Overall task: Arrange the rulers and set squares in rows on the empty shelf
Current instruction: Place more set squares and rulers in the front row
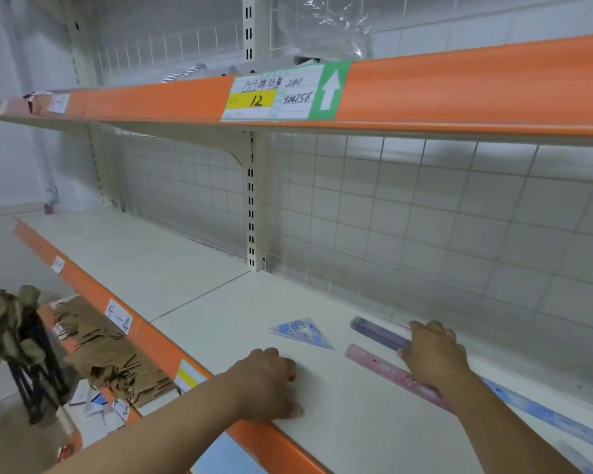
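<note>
On the white shelf (199,268) lie a blue set square (302,331), a purple ruler (377,333), a pink ruler (384,369) and a light blue ruler (555,419) at the right. My right hand (432,354) rests palm down across the purple and pink rulers, fingers spread. My left hand (271,381) presses flat on the bare shelf near its front edge, left of the pink ruler and below the set square, holding nothing.
An orange front rail (93,289) edges the shelf, with paper labels. Above runs another orange-edged shelf (459,94) with a price tag. A wire grid forms the back wall. Below left sits a lower shelf with brown paper bags (110,357) and a dark tripod-like stand (31,371).
</note>
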`<state>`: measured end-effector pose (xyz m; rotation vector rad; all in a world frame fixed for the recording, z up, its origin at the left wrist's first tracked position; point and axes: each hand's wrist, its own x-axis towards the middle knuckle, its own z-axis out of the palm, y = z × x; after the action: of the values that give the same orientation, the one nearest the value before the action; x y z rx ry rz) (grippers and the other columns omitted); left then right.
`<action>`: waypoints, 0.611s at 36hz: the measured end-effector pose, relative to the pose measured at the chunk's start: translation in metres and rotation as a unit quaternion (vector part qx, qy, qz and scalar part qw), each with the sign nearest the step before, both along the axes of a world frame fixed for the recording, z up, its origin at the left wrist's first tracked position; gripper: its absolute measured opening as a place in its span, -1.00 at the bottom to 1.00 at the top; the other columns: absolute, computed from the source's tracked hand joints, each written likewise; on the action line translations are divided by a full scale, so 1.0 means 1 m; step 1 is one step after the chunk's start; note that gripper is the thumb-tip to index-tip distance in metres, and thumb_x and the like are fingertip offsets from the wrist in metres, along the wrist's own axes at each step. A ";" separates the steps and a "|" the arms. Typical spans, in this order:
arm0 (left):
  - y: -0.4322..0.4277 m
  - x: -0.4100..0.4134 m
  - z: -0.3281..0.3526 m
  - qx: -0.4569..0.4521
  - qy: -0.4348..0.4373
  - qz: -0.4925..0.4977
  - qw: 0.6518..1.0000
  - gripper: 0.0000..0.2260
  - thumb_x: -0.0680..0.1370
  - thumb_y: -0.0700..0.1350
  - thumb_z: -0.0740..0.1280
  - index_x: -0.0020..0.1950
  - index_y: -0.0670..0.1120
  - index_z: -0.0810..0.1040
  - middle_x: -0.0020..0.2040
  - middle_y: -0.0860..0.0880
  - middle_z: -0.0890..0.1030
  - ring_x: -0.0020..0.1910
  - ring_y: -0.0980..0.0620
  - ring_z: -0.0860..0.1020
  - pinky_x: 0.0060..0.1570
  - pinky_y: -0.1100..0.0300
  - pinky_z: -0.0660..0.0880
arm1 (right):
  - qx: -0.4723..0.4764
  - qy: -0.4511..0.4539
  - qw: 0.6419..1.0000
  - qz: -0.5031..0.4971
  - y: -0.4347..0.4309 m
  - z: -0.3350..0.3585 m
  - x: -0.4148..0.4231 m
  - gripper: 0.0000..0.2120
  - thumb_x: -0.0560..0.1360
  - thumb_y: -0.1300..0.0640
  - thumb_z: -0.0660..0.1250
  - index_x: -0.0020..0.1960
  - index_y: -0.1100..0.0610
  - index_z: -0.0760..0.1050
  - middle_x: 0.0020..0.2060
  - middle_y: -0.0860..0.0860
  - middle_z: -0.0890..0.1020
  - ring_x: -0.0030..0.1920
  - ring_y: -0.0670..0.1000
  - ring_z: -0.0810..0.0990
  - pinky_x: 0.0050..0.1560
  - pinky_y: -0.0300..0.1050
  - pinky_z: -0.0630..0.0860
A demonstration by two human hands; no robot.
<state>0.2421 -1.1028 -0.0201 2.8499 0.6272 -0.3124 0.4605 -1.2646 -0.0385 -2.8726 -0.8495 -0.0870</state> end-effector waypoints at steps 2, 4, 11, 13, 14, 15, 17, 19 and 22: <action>-0.002 0.001 -0.001 -0.002 0.001 0.000 1.000 -0.50 0.50 0.17 0.33 0.36 0.00 0.39 0.25 -0.04 0.39 0.27 -0.04 0.37 0.17 0.12 0.40 | 0.029 -0.027 0.999 -0.002 -0.003 0.005 -0.006 -0.62 0.57 -0.05 0.22 0.34 0.07 0.36 0.20 0.09 0.43 0.25 0.12 0.38 0.19 -0.04 0.40; -0.005 0.003 -0.003 -0.004 0.002 -0.002 1.000 -0.58 0.49 0.16 0.34 0.26 -0.02 0.45 0.20 -0.04 0.41 0.20 -0.03 0.42 0.08 0.16 0.40 | 0.054 -0.038 0.998 -0.003 -0.007 0.011 -0.012 -0.61 0.58 -0.01 0.23 0.37 0.06 0.36 0.21 0.09 0.43 0.25 0.12 0.37 0.19 -0.05 0.38; -0.015 0.012 -0.009 0.009 0.016 -0.038 0.999 -0.58 0.47 0.25 0.33 0.09 -0.06 0.45 0.17 -0.08 0.46 0.15 -0.07 0.47 0.10 0.10 0.44 | 0.065 -0.017 0.998 0.016 -0.038 0.029 -0.038 -0.84 0.56 0.17 0.21 0.06 0.14 0.55 0.04 0.09 0.55 0.12 0.11 0.49 0.06 -0.12 0.44; -0.018 0.014 -0.011 0.010 0.019 -0.046 0.999 -0.53 0.46 0.26 0.33 0.14 -0.08 0.44 0.17 -0.08 0.45 0.16 -0.07 0.46 0.12 0.10 0.43 | 0.065 0.007 0.998 0.014 -0.050 0.032 -0.047 -0.85 0.54 0.14 0.23 -0.03 0.13 0.57 -0.02 0.08 0.59 0.04 0.10 0.53 0.02 -0.12 0.46; -0.019 0.015 -0.012 0.009 0.018 -0.050 0.999 -0.52 0.46 0.27 0.33 0.15 -0.07 0.44 0.18 -0.07 0.45 0.16 -0.06 0.46 0.11 0.10 0.43 | 0.063 0.019 0.998 0.014 -0.057 0.033 -0.051 -0.85 0.53 0.15 0.22 -0.10 0.10 0.57 -0.06 0.07 0.60 -0.01 0.08 0.54 -0.02 -0.12 0.48; -0.020 0.017 -0.012 0.008 0.016 -0.054 0.998 -0.52 0.46 0.27 0.33 0.15 -0.07 0.43 0.18 -0.07 0.44 0.15 -0.06 0.46 0.11 0.11 0.43 | 0.056 0.028 0.998 0.013 -0.064 0.035 -0.057 -0.83 0.52 0.17 0.21 -0.18 0.06 0.54 -0.11 0.05 0.60 -0.07 0.06 0.55 -0.09 -0.12 0.48; -0.023 0.020 -0.013 0.006 0.009 -0.063 0.998 -0.53 0.45 0.28 0.34 0.14 -0.06 0.44 0.17 -0.06 0.44 0.14 -0.04 0.45 0.09 0.13 0.43 | 0.026 0.051 0.998 0.007 -0.077 0.036 -0.069 -0.77 0.51 0.22 0.17 -0.30 0.04 0.44 -0.22 0.01 0.56 -0.19 0.04 0.52 -0.27 -0.14 0.42; -0.028 0.023 -0.013 0.004 0.003 -0.074 0.997 -0.54 0.45 0.27 0.34 0.14 -0.05 0.44 0.17 -0.06 0.44 0.14 -0.04 0.45 0.10 0.13 0.43 | -0.006 0.083 0.996 0.011 -0.090 0.035 -0.082 -0.74 0.53 0.19 0.18 -0.34 0.06 0.36 -0.28 0.02 0.51 -0.22 0.02 0.49 -0.34 -0.17 0.34; -0.038 0.027 -0.016 0.001 -0.008 -0.092 0.996 -0.57 0.45 0.26 0.34 0.10 -0.03 0.42 0.17 -0.06 0.43 0.14 -0.04 0.44 0.12 0.12 0.43 | -0.041 0.137 0.990 0.006 -0.105 0.030 -0.100 -0.79 0.53 0.16 0.24 -0.25 0.19 0.49 -0.19 0.11 0.64 -0.18 0.01 0.57 -0.25 -0.18 0.42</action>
<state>0.2693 -1.1408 -0.0359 2.9142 0.3615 -0.3182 0.3608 -1.3697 -0.0081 -2.8609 -0.8336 0.3432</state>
